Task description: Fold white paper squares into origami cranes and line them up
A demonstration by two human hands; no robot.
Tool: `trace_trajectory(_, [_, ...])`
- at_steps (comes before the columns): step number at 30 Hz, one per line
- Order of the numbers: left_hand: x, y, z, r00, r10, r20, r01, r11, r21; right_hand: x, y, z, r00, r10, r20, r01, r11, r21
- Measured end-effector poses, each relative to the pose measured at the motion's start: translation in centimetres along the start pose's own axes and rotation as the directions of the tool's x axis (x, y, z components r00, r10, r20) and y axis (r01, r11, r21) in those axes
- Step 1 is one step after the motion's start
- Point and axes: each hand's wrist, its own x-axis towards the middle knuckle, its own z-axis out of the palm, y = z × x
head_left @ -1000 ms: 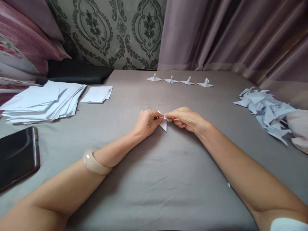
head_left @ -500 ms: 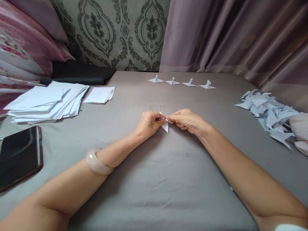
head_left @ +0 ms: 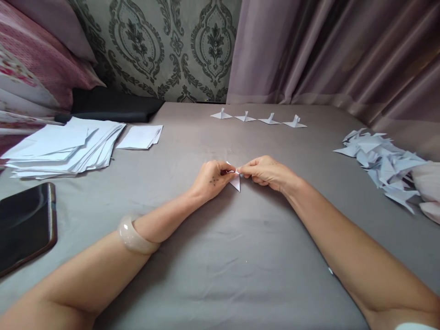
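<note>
A small folded white paper piece (head_left: 235, 183) is pinched between my two hands above the middle of the grey cloth. My left hand (head_left: 213, 178) grips it from the left, thumb and forefinger pressed together. From the right, my right hand (head_left: 266, 172) pinches its upper part, fingertips almost touching those of the left. One pointed white flap hangs below the fingertips and another tip shows above; the rest of the paper is hidden by the fingers.
Several folded paper birds (head_left: 271, 119) stand in a row at the back. A heap of folded paper (head_left: 381, 156) lies right. On the left are a big paper stack (head_left: 65, 146), a smaller stack (head_left: 140, 137), a phone (head_left: 27, 224) and a black folded item (head_left: 113, 104).
Both hands stay in nearly the same place, pinching the folded paper. The fingertips have shifted very slightly; the whole view has moved a little.
</note>
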Motion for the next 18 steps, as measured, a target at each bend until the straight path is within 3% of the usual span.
trace_trajectory(12, [0.1,-0.2,0.3,0.999,0.051,-0.014,-0.051,0.998,-0.04,0.4,-0.8,-0.8,0.997,0.069,0.043,-0.067,0.996,-0.052])
trace_trajectory(15, [0.0,-0.4,0.3,0.997,0.061,-0.038,-0.063,0.997,-0.045,0.0,-0.3,-0.8,1.0,0.001,0.023,0.002,0.994,-0.109])
trace_trajectory(18, [0.1,-0.6,0.3,0.995,0.039,-0.094,-0.044,0.998,-0.05,-0.3,0.7,-0.9,0.975,-0.211,-0.067,0.195,0.961,-0.195])
